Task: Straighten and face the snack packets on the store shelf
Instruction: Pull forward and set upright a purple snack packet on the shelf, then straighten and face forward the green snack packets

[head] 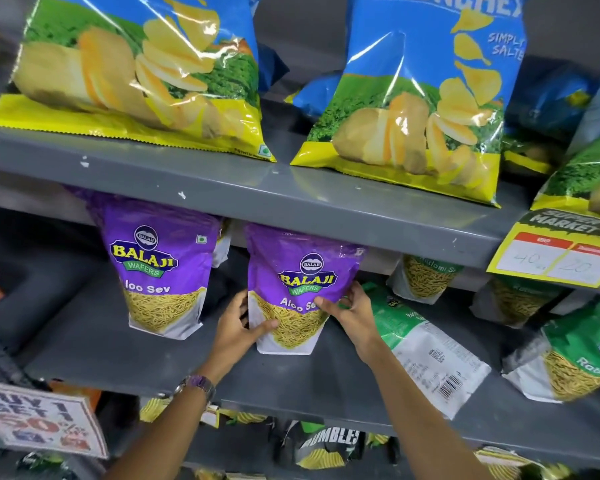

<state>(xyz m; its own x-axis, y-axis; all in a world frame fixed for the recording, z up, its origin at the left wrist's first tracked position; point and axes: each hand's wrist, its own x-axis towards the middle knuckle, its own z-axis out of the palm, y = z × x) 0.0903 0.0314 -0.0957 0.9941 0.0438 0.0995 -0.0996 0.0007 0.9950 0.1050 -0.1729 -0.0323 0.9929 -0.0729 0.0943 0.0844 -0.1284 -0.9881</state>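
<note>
A purple Aloo Sev packet stands upright on the grey middle shelf, its front facing me. My left hand grips its lower left edge and my right hand grips its right side. A second purple Aloo Sev packet stands upright to the left, untouched. Just right of my right hand, a green packet lies flat with its back and barcode up. More green sev packets stand or lean further right.
The upper shelf carries large blue and yellow chip bags. A yellow price tag hangs at its right edge. A "Buy 1 Get 1" sign sits low on the left. Dark packets fill the bottom shelf.
</note>
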